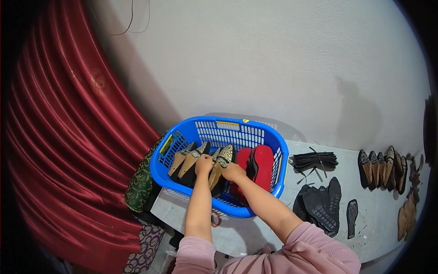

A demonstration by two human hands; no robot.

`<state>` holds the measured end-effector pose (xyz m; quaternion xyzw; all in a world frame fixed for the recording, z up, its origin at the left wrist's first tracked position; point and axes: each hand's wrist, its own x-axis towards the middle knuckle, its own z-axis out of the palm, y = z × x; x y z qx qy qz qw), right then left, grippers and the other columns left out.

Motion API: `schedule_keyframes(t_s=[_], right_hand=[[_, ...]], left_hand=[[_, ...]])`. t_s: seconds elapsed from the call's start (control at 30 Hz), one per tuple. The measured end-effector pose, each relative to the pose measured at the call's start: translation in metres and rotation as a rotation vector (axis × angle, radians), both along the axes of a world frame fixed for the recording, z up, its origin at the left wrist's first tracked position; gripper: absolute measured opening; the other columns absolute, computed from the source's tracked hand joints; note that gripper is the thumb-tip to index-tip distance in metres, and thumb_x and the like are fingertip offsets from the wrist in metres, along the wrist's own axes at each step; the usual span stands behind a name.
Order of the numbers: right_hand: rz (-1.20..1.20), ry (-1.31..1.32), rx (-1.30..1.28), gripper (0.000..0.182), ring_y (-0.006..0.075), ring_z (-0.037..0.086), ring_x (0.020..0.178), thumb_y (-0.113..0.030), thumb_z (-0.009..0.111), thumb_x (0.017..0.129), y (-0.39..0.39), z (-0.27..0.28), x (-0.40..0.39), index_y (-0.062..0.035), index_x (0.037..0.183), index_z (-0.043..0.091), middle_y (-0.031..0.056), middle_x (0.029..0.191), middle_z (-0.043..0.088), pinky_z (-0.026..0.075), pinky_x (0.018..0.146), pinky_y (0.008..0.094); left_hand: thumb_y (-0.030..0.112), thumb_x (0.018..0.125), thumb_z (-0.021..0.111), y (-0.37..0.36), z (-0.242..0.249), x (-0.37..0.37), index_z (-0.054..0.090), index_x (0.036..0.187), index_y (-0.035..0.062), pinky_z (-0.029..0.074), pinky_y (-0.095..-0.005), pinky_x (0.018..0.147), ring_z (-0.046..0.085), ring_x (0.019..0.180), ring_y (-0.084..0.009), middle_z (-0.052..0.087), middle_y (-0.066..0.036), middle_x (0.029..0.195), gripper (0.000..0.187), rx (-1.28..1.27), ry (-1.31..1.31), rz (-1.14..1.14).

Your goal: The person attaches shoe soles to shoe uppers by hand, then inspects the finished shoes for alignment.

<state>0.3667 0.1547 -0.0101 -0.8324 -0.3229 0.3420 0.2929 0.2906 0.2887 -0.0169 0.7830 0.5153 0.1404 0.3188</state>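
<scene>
Both hands reach into a blue plastic basket (219,211). My left hand (204,165) is closed beside the patterned shoes (189,160) at the basket's left; what its fingers hold is hidden. My right hand (233,172) is closed at the side of a patterned shoe with a tan last (221,165) in the basket's middle. Red soles with black straps (263,165) stand at the basket's right, next to my right hand.
On the white table (283,228) are a bundle of black strips (315,160), stacked black soles (319,205), one lone sole (351,219) and a row of patterned shoes (382,169). A red curtain (68,137) hangs left; a wall (283,59) stands behind.
</scene>
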Motion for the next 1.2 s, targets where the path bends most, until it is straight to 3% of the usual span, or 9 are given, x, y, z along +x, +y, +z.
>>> schedule_keyframes(t_s=[0.07, 0.17, 0.23, 0.37, 0.57, 0.77, 0.93, 1.1, 1.2], right_hand=[[0.014, -0.113, 0.034, 0.043, 0.0293, 0.068, 0.086, -0.034, 0.058, 0.081, -0.006, 0.007, 0.0, -0.0014, 0.108, 0.065, 0.0205, 0.095, 0.068, 0.053, 0.076, 0.0393], [-0.005, -0.196, 0.184, 0.043, 0.0303, 0.066, 0.096, -0.033, 0.059, 0.079, -0.026, 0.021, -0.004, -0.0063, 0.112, 0.064, 0.0191, 0.103, 0.067, 0.051, 0.083, 0.0405], [-0.006, -0.198, 0.334, 0.043, 0.0327, 0.063, 0.101, -0.031, 0.059, 0.078, -0.042, 0.039, -0.01, -0.0109, 0.115, 0.064, 0.0186, 0.108, 0.065, 0.049, 0.087, 0.0415], [0.141, -0.16, 0.746, 0.042, 0.0312, 0.065, 0.092, -0.028, 0.062, 0.082, -0.116, 0.083, -0.008, -0.0067, 0.118, 0.06, 0.0173, 0.103, 0.066, 0.051, 0.081, 0.038], [-0.009, -0.111, 0.905, 0.031, 0.0186, 0.062, 0.092, -0.018, 0.062, 0.087, -0.277, 0.085, -0.009, -0.0027, 0.114, 0.059, 0.0109, 0.101, 0.065, 0.049, 0.082, 0.0301], [-0.62, 0.155, 0.794, 0.022, 0.0108, 0.061, 0.085, -0.012, 0.062, 0.087, -0.43, -0.008, -0.021, -0.0018, 0.106, 0.063, 0.0047, 0.094, 0.065, 0.05, 0.073, 0.0261], [-0.888, 0.081, 0.835, 0.018, 0.0102, 0.06, 0.073, -0.009, 0.061, 0.086, -0.518, -0.06, -0.021, -0.0005, 0.101, 0.063, 0.0054, 0.083, 0.064, 0.049, 0.066, 0.0235], [-0.844, 0.032, 0.855, 0.019, 0.0101, 0.059, 0.072, -0.009, 0.061, 0.085, -0.552, -0.045, -0.002, 0.0003, 0.102, 0.063, 0.0048, 0.082, 0.064, 0.047, 0.066, 0.0238], [-0.756, -0.022, 0.736, 0.021, 0.0079, 0.056, 0.075, -0.012, 0.064, 0.085, -0.571, -0.043, 0.013, -0.0018, 0.103, 0.062, 0.0023, 0.085, 0.062, 0.046, 0.067, 0.0227]], left_hand=[[0.028, 0.087, 0.052, 0.02, -0.022, 0.006, 0.063, 0.106, 0.008, 0.048, -0.0411, 0.082, 0.063, 0.093, -0.0284, 0.067, -0.012, 0.101, 0.03, -0.053, -0.186, 0.059], [0.021, 0.089, 0.052, 0.026, -0.018, 0.0, 0.061, 0.109, 0.0043, 0.049, -0.0351, 0.077, 0.062, 0.09, -0.0201, 0.066, -0.011, 0.098, 0.028, -0.11, -0.876, -0.05], [0.014, 0.09, 0.052, -0.006, 0.022, -0.012, 0.057, 0.113, 0.0014, 0.047, -0.0288, 0.078, 0.059, 0.09, -0.0144, 0.064, -0.009, 0.097, 0.027, 0.017, -1.129, -0.038], [0.016, 0.092, 0.05, -0.099, 0.079, -0.054, 0.053, 0.118, 0.003, 0.042, -0.0288, 0.087, 0.058, 0.094, -0.0155, 0.063, -0.008, 0.102, 0.03, -0.025, -1.381, 0.068], [0.006, 0.09, 0.045, -0.215, 0.057, -0.082, 0.052, 0.112, -0.0011, 0.043, -0.0302, 0.084, 0.054, 0.089, -0.0166, 0.058, -0.009, 0.093, 0.024, 0.085, -1.37, -0.109], [0.001, 0.086, 0.053, -0.289, -0.013, -0.09, 0.053, 0.107, -0.0012, 0.045, -0.0299, 0.081, 0.055, 0.085, -0.0155, 0.057, -0.008, 0.093, 0.021, -0.014, -1.162, -0.379], [0.001, 0.085, 0.056, -0.349, -0.059, -0.088, 0.056, 0.103, -0.0005, 0.046, -0.0293, 0.077, 0.057, 0.081, -0.0148, 0.059, -0.007, 0.09, 0.019, -0.129, -0.978, -0.378], [0.001, 0.083, 0.057, -0.417, -0.098, -0.072, 0.056, 0.106, 0.0008, 0.047, -0.0274, 0.075, 0.059, 0.085, -0.0147, 0.059, -0.007, 0.094, 0.024, -0.16, -0.763, -0.615], [0.003, 0.077, 0.059, -0.466, -0.076, -0.042, 0.058, 0.108, 0.0006, 0.044, -0.0358, 0.088, 0.058, 0.097, -0.0256, 0.06, -0.013, 0.102, 0.031, -0.034, -0.675, -0.661]])
